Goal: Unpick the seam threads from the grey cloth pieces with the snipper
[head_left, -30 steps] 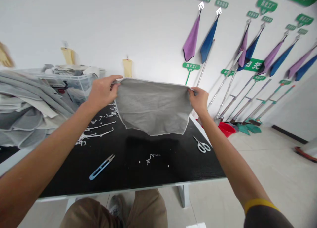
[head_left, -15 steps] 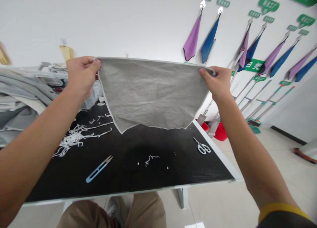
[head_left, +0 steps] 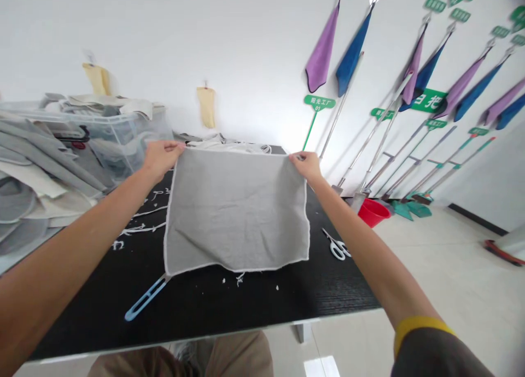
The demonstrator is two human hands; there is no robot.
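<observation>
A grey square cloth with a white stitched edge (head_left: 238,210) lies spread flat on the black tabletop (head_left: 311,295). My left hand (head_left: 161,155) pinches its far left corner. My right hand (head_left: 305,165) pinches its far right corner. Both arms reach out over the table. The cloth's near left corner covers the tip of a pair of blue thread snips (head_left: 141,304). White-handled scissors (head_left: 337,246) lie just right of the cloth.
White thread scraps (head_left: 135,227) litter the table's left part. A heap of grey and cream cloths (head_left: 36,169) and a clear bin (head_left: 110,136) stand at left. More fabric (head_left: 223,143) lies at the far edge. Mops and a red bucket (head_left: 372,212) line the right wall.
The cloth was held up in the air, stretched between both hands. Now both hands have brought it down and forward and it lies flat on the table, over the snips' tip.
</observation>
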